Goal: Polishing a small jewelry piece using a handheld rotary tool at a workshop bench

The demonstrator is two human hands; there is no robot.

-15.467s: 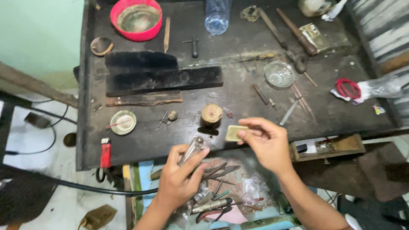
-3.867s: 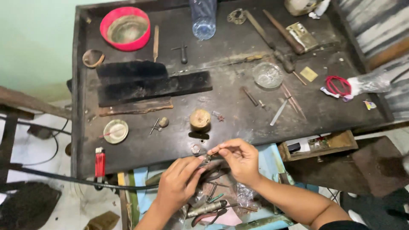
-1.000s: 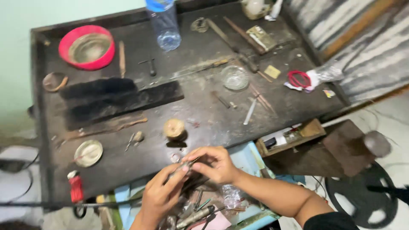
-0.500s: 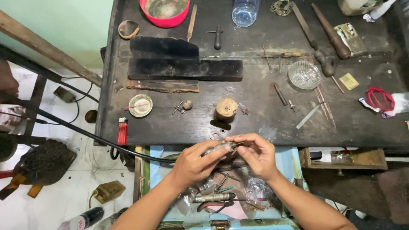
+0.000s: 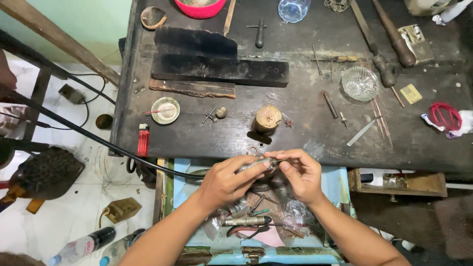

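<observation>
Seen from above, two bare hands meet at the near edge of a dark, worn wooden desk (image 5: 305, 133). The left hand (image 5: 224, 180) is wrapped around a slim silver metal handpiece (image 5: 253, 165) fed by a thick black flexible cable (image 5: 98, 140) that runs off to the left. The right hand (image 5: 300, 175) pinches at the handpiece's tip — what its fingertips grip there is too small to tell.

Just beyond the hands stands a short round wooden stump (image 5: 267, 118). Farther left lie a red lighter (image 5: 143, 140) and a small round metal dish (image 5: 165, 110); to the far right sits a clear glass bowl (image 5: 360, 83).

To do this fitting work well, the left hand should probably hold the handpiece steady and level, resting against the desk edge, while the right hand turns or seats the tip with fingertips only — gently, without forcing.
</observation>
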